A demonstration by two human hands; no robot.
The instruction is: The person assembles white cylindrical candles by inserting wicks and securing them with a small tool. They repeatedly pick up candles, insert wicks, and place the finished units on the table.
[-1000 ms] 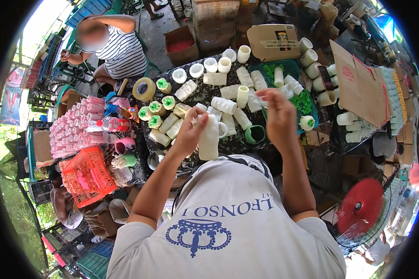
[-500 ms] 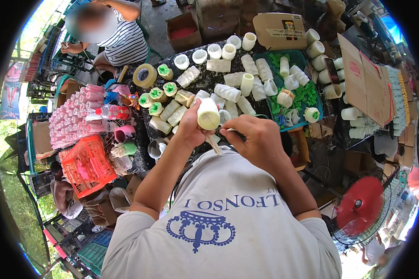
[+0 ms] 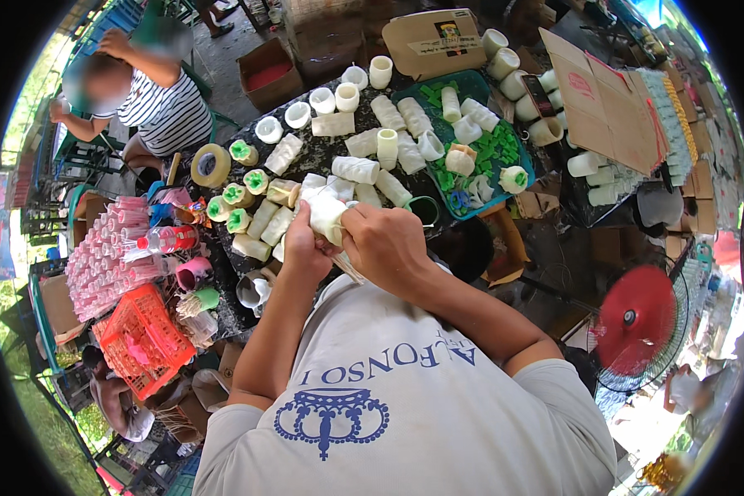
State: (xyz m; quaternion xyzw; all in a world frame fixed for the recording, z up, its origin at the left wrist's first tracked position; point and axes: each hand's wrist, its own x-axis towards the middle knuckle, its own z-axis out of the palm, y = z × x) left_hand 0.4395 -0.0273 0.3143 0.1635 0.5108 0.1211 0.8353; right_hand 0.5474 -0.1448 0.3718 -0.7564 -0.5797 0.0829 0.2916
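My left hand is closed around an off-white, wax-like cylinder in front of my chest. Thin pale sticks jut out below it, between my two hands. The fingers of my right hand are curled and pressed against the cylinder's right side; whatever they pinch is hidden. Just beyond lie several white cylinders, some wrapped and lying flat, others upright and hollow. A group of cylinders with green insides stands to their left.
A teal tray with green pieces sits to the right, near a dark green cup. Leftward are a tape roll, pink tubes, a bottle and an orange crate. A red fan stands right; a person in stripes sits far left.
My right hand has moved in from beside the cylinder and now presses against it. The cylinder has tilted in my left hand. The whole view has shifted, so the table appears further left.
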